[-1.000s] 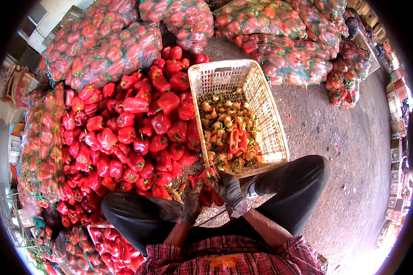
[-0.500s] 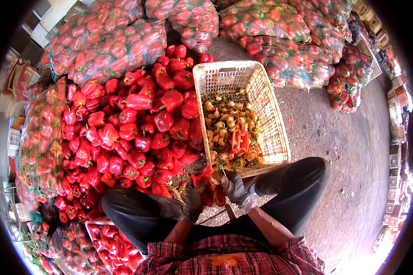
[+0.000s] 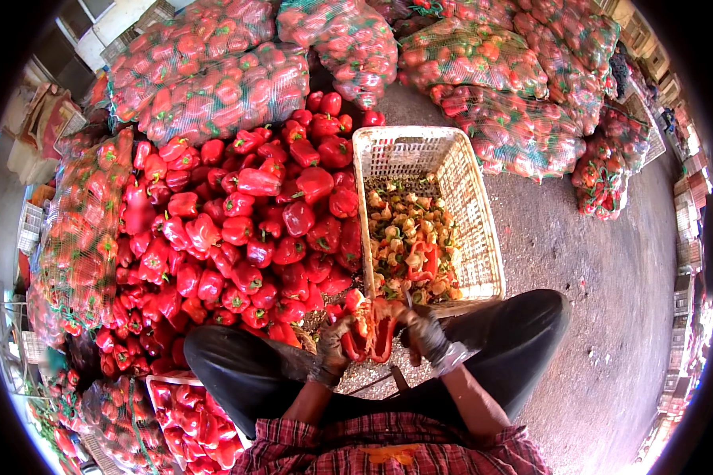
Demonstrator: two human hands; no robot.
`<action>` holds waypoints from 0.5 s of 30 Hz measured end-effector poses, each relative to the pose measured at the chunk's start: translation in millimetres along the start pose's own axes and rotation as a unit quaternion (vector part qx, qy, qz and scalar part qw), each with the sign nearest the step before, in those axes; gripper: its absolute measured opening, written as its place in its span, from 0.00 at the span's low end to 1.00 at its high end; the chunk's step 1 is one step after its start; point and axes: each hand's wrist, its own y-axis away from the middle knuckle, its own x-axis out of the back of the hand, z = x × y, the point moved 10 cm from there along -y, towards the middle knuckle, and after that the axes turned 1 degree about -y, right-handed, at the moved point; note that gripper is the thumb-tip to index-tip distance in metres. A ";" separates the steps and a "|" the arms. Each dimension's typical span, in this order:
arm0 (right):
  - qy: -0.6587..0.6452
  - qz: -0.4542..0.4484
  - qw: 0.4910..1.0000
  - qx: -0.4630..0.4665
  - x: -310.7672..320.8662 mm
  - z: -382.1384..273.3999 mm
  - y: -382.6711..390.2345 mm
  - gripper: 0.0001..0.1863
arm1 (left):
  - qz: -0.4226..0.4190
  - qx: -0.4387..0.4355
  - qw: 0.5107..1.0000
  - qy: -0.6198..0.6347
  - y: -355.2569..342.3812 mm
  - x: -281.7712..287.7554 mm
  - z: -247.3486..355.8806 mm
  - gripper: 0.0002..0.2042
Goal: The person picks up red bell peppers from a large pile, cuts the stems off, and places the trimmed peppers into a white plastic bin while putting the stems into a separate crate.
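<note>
My left hand (image 3: 333, 346), in a dark worn glove, is closed round one side of a red bell pepper (image 3: 383, 336). The pepper is split open between my hands, with its pale inside showing. My right hand (image 3: 426, 336), gloved too, is closed at the pepper's other side. A thin knife blade (image 3: 408, 299) sticks up from its fingers; the handle is hidden. Just beyond my hands stands a cream plastic crate (image 3: 480, 229), holding pale pepper cores with green stems (image 3: 400, 226) and a cut red pepper piece (image 3: 422, 261).
A large heap of whole red peppers (image 3: 253, 229) lies at the left. Full mesh sacks of peppers (image 3: 222, 91) line the back, with another sack (image 3: 83, 229) at the far left. A crate of red peppers (image 3: 194, 423) stands by my left leg. Concrete floor (image 3: 586, 317) stretches to the right.
The pepper has come apart into opened halves, its inside now visible, and my hands have moved slightly apart. The whole view has shifted a little, so the surroundings sit lower and farther right.
</note>
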 end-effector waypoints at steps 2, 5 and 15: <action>0.056 0.004 0.995 -0.082 -16.6 4.1 4.3 0.22 | 0.058 0.052 0.996 0.044 12.3 -23.1 13.8 0.10; 0.232 0.037 0.970 -0.063 -14.3 -6.2 2.2 0.16 | 0.030 -0.072 0.997 -0.018 9.3 -25.5 31.2 0.08; 0.145 0.131 0.980 0.038 19.5 -54.0 12.2 0.17 | 0.077 -0.055 0.987 -0.131 10.0 -11.4 66.5 0.15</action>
